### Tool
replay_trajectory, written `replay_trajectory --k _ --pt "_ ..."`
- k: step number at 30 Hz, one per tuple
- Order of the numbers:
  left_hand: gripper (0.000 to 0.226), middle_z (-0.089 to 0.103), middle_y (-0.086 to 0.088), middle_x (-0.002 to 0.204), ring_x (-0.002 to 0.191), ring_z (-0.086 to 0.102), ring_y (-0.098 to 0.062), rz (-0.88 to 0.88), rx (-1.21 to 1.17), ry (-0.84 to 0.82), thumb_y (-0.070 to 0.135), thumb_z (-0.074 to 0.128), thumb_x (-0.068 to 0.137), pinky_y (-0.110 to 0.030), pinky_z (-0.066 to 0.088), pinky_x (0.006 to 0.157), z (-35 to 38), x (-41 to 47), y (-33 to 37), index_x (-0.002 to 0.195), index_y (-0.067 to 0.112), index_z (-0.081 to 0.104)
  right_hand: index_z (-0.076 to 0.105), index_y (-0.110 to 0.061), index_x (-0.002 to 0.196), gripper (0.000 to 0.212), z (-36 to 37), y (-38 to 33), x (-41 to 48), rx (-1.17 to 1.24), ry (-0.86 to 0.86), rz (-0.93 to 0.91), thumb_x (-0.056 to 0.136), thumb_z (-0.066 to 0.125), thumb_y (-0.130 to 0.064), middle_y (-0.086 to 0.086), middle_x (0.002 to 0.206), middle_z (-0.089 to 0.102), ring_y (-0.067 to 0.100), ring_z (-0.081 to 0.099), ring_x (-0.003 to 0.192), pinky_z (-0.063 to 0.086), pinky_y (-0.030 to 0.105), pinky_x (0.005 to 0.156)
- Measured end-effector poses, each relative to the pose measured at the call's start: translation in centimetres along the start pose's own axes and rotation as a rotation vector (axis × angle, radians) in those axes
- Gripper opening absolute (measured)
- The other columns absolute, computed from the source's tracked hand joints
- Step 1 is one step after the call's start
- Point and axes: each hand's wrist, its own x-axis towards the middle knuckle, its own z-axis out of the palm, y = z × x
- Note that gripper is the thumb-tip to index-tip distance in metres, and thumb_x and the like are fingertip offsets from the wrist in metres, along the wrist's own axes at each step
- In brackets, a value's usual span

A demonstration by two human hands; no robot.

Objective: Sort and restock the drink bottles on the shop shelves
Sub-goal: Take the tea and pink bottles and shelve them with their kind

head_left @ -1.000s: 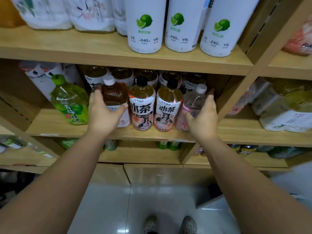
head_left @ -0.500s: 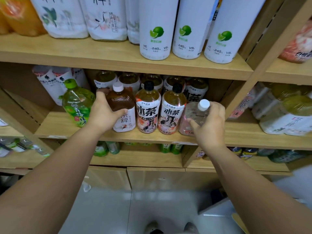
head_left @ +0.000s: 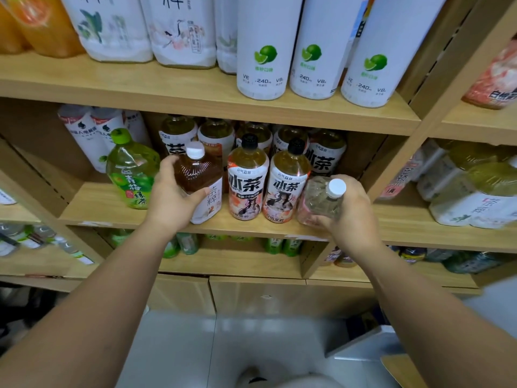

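Drink bottles fill a wooden shelf unit, and two of them on the middle shelf are in the person's hands. At centre left of the frame, the left hand is wrapped around a brown tea bottle with a white cap and white lower label, fingers behind it and thumb across its front; the bottle stands at the shelf's front edge, leaning slightly. At centre right, the right hand is clenched around a clear bottle with a white cap and pinkish label, which tilts with its cap towards the right and its base near the shelf lip; whether the base touches the wood cannot be told.

Between the two held bottles stand two upright black-capped tea bottles, side by side and touching or nearly so, with white and peach labels showing a drawn figure. Just left of the left hand stands a green plum-tea bottle with a green cap. Behind this front row are more amber tea bottles with similar labels, and further left at the back are white-labelled bottles.

On the upper shelf, three tall white bottles with lime pictures stand at upper right of centre, with white illustrated-label bottles to their left and orange drink bottles in the upper left corner. A lower shelf holds small green bottles, partly hidden. To the right of the slanted wooden divider, another bay holds large yellowish bottles, which are blurred.
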Motion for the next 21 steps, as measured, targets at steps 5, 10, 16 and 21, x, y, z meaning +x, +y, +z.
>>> replay_trajectory --k 5,10,16,21 --pt "0.079 0.058 0.008 0.132 0.116 0.053 0.001 0.006 -0.166 0.064 0.012 0.087 0.078 -0.018 0.047 0.099 -0.1 -3.4 0.7 0.143 0.024 0.046 0.051 -0.02 0.137 0.085 -0.3 0.5 -0.2 -0.072 -0.021 -0.065 0.066 0.095 -0.031 -0.001 0.136 0.055 0.02 0.05 0.128 0.04 0.03 0.105" --pt "0.079 0.062 0.008 0.127 0.118 0.058 -0.008 -0.011 -0.195 0.093 0.013 0.09 0.073 -0.021 0.048 0.095 -0.8 -7.4 1.5 0.141 0.026 0.052 0.054 -0.028 0.132 0.076 -2.4 0.9 -1.9 -0.003 -0.102 -0.083 0.068 0.092 -0.04 -0.013 0.119 0.058 0.016 0.049 0.119 0.044 0.031 0.091" --pt "0.077 0.065 0.023 0.117 0.11 0.062 0.001 0.074 -0.227 0.045 0.008 0.091 0.069 -0.02 0.049 0.089 0.0 -9.9 6.0 0.128 0.041 0.055 0.058 -0.042 0.118 0.071 -6.3 2.6 -4.0 0.328 -0.231 -0.001 0.058 0.096 -0.043 -0.015 0.111 0.07 0.003 0.067 0.103 0.059 0.04 0.089" --pt "0.077 0.07 0.023 0.113 0.103 0.062 0.015 0.079 -0.314 -0.074 0.001 0.09 0.065 -0.017 0.054 0.089 3.7 -12.0 10.1 0.12 0.045 0.058 0.061 -0.039 0.116 0.069 -10.9 5.9 -3.5 0.367 -0.25 0.016 0.059 0.099 -0.027 -0.029 0.107 0.07 -0.003 0.069 0.099 0.062 0.042 0.085"
